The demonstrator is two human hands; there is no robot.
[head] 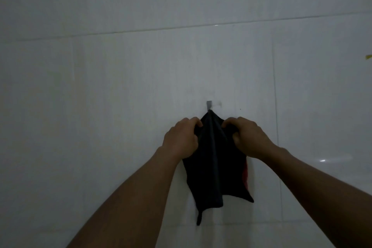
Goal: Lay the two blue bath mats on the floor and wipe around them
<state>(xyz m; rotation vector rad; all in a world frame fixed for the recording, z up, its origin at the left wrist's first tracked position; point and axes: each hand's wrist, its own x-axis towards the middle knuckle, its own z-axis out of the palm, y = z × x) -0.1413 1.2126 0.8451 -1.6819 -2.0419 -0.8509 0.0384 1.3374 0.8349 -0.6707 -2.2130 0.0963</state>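
Two bare forearms come up from the bottom edge, the left forearm (128, 197) and the right forearm (322, 193), both angling in toward the middle. And it's dim in here, very little light.

Behind everything, filling the view, is a pale tiled wall (120, 76). A long grout line (181, 28) runs across well above the hands, and a vertical joint drops just past the right hand.

Centre stage is the dark cloth (215, 167). It hangs flat against the wall, bunched to a peak above the knuckles, spreading wider below the wrists, with one thin tail dangling lowest.

Now the hands. The left hand (181, 139) has its fingers curled into the cloth's left edge. The right hand (249, 137) is doing the same on the right edge, thumb tucked under. They sit level and apart, each clamped on fabric, a central fold of cloth between them.

Below the right wrist, a red strip (245, 175) shows along the cloth's edge.

Just above both hands is a small grey hook (209, 105) on the tile, the cloth's peak gathered right at it.

Far off to the right of the right hand, a yellow speck (368, 57) sits at the frame edge, too small to identify.

Where the blue bath mats lie, I cannot tell from this view.
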